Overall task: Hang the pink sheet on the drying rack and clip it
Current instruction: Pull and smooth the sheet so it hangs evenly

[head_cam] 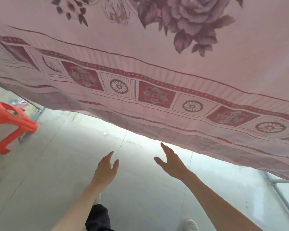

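The pink sheet [140, 52], printed with dark roses and a red patterned border, hangs across the whole upper part of the view, its lower hem running down from left to right. Metal legs of the drying rack [280, 199] show under the hem at the right, and another leg of the rack [38, 112] shows at the left. My left hand [106, 169] is stretched out with straight fingers below the hem, apart from the cloth. My right hand [171, 160] is also flat and empty, its fingertips just short of the hem. No clip is visible.
An orange plastic stool [8, 120] stands on the floor at the left. The grey concrete floor [57, 172] spreads below the sheet. My dark trouser leg [98, 217] and a white shoe [190, 225] show at the bottom.
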Action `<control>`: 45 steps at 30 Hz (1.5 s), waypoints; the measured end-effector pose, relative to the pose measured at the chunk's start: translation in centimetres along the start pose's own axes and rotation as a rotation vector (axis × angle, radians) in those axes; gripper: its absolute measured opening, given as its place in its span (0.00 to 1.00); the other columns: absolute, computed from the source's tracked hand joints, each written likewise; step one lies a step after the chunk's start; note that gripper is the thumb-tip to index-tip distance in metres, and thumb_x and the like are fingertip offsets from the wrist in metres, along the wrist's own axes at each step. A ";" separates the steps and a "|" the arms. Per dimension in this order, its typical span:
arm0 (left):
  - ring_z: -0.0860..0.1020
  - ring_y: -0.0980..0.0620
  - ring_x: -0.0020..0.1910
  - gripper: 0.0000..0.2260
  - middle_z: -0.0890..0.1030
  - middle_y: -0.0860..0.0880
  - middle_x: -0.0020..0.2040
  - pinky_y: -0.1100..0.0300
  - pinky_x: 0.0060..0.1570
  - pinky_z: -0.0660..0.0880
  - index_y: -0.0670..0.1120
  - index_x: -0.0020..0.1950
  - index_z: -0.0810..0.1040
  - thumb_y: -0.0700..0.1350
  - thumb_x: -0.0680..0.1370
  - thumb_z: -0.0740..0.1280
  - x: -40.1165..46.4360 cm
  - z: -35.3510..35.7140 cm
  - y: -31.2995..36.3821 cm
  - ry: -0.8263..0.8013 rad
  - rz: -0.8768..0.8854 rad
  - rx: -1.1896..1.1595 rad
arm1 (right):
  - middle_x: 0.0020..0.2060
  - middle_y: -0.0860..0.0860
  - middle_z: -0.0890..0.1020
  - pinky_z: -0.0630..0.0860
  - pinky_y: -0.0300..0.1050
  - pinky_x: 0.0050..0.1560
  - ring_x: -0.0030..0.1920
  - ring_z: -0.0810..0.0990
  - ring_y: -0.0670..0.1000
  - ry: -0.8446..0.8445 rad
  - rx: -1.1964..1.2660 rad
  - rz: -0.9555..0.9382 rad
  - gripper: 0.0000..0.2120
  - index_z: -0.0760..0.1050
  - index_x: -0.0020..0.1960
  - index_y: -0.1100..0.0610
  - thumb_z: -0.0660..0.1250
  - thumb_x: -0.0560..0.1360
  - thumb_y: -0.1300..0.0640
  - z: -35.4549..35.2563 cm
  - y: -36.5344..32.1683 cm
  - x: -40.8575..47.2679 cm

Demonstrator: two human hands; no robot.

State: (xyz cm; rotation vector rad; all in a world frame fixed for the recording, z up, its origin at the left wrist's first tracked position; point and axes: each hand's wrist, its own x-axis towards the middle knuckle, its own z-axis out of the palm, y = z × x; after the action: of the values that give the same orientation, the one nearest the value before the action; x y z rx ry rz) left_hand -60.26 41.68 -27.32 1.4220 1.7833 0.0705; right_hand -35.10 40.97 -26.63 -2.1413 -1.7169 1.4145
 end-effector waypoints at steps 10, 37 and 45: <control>0.66 0.46 0.70 0.21 0.66 0.43 0.72 0.56 0.65 0.62 0.46 0.72 0.61 0.48 0.80 0.57 17.6 -3.7 -10.2 -0.220 -0.019 -0.018 | 0.68 0.54 0.70 0.67 0.50 0.66 0.66 0.70 0.55 0.141 0.592 0.430 0.27 0.58 0.73 0.54 0.60 0.77 0.47 12.6 -5.2 13.1; 0.78 0.58 0.40 0.02 0.78 0.56 0.37 0.63 0.47 0.75 0.50 0.43 0.76 0.47 0.75 0.67 50.4 8.8 -16.2 -0.340 0.407 -1.606 | 0.40 0.46 0.83 0.75 0.45 0.48 0.46 0.83 0.47 0.454 1.972 -0.311 0.07 0.78 0.39 0.52 0.66 0.75 0.57 21.6 8.9 42.6; 0.76 0.57 0.49 0.04 0.77 0.55 0.43 0.60 0.43 0.75 0.49 0.42 0.76 0.46 0.77 0.66 52.5 9.5 -15.4 -0.091 0.234 -1.512 | 0.45 0.50 0.81 0.76 0.44 0.45 0.51 0.79 0.49 0.612 1.991 -0.206 0.02 0.77 0.44 0.56 0.66 0.75 0.59 21.6 8.6 44.7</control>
State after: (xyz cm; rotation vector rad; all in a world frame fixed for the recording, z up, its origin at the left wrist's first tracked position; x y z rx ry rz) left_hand -66.95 75.63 -70.78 0.4412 0.9203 1.1678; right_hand -44.69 63.02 -70.90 -0.8551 0.1015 1.1070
